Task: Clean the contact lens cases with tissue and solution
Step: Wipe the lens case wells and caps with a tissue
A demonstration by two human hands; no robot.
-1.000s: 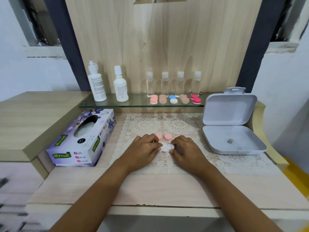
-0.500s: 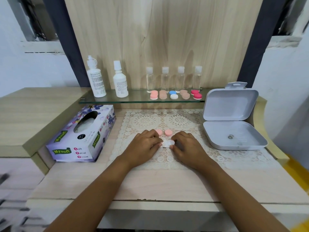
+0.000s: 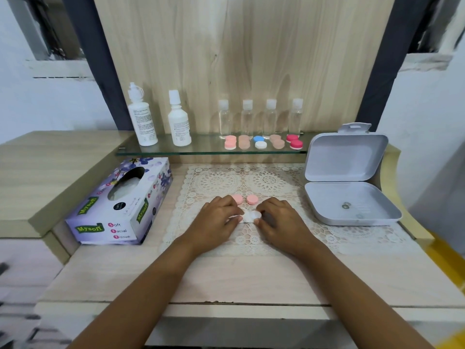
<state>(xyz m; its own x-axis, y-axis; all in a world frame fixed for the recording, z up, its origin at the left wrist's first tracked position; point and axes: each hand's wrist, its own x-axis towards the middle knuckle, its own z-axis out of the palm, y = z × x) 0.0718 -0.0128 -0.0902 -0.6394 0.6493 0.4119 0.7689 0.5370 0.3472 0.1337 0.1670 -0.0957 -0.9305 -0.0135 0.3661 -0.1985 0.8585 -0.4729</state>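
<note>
Lace mat (image 3: 251, 180) on a wooden desk (image 3: 239, 278), head view. Left hand (image 3: 216, 220) and right hand (image 3: 279, 222) meet at the mat's middle, both curled and pinching a small white piece (image 3: 249, 216) between them: case or tissue, cannot tell. Two pink caps (image 3: 251, 199) lie just behind the hands. Tissue box (image 3: 120, 202) sits at left, solution bottles (image 3: 142, 117) on the glass shelf (image 3: 206, 150) — open grey box (image 3: 349, 197) at right.

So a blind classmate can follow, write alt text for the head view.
The left hand and right hand pinch a small white item on a lace mat, two pink caps just beyond them. A tissue box lies at left, an open grey box at right; bottles and lens cases stand on a glass shelf behind.
</note>
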